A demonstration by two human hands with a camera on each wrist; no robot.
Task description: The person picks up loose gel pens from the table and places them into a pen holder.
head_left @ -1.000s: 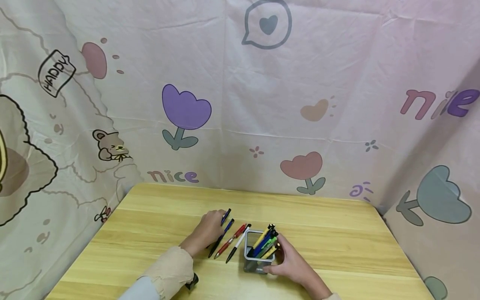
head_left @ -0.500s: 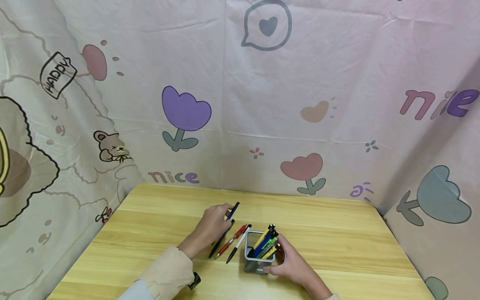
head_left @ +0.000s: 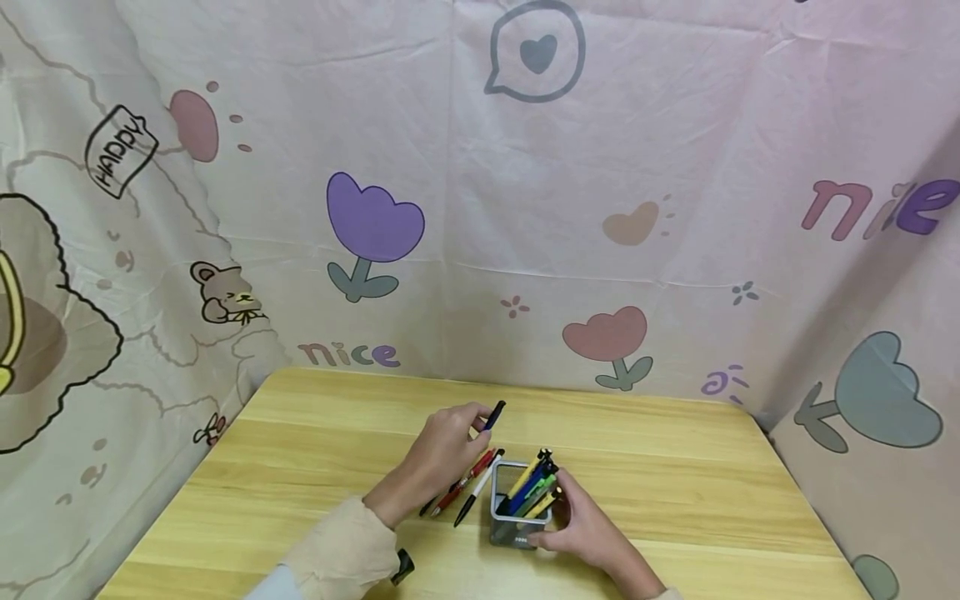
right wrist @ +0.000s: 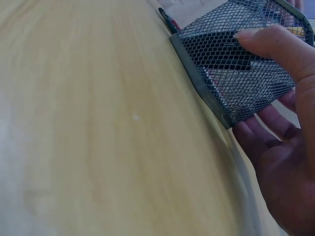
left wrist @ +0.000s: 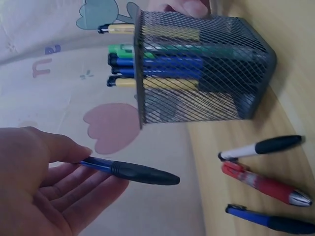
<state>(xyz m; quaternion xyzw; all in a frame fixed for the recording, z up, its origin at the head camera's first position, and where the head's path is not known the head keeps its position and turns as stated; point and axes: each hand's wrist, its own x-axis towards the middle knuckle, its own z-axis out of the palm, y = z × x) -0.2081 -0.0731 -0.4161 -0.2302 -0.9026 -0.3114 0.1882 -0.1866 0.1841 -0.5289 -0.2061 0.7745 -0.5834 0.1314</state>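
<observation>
My left hand (head_left: pixel 448 442) pinches a blue pen with a black grip (left wrist: pixel 142 172) between thumb and fingers, raised over the table left of the pen holder. The black mesh pen holder (head_left: pixel 513 533) stands upright with several yellow, blue and green pens (head_left: pixel 534 487) in it. My right hand (head_left: pixel 588 525) grips the holder from its right side, thumb (right wrist: pixel 270 42) against the mesh near me and fingers round the far side. Between the hands lie a white pen with a black grip (left wrist: pixel 261 147), a red pen (left wrist: pixel 266 184) and another blue pen (left wrist: pixel 268 219), side by side.
A wooden table (head_left: pixel 675 467) carries everything. Behind it and on both sides hangs a pale printed cloth (head_left: pixel 510 208). A black object (head_left: pixel 402 567) shows by the left sleeve (head_left: pixel 341 546), low in the head view.
My left hand has lifted the blue pen from the far left of the row and carried it right, toward the holder. The right hand stays on the holder.
</observation>
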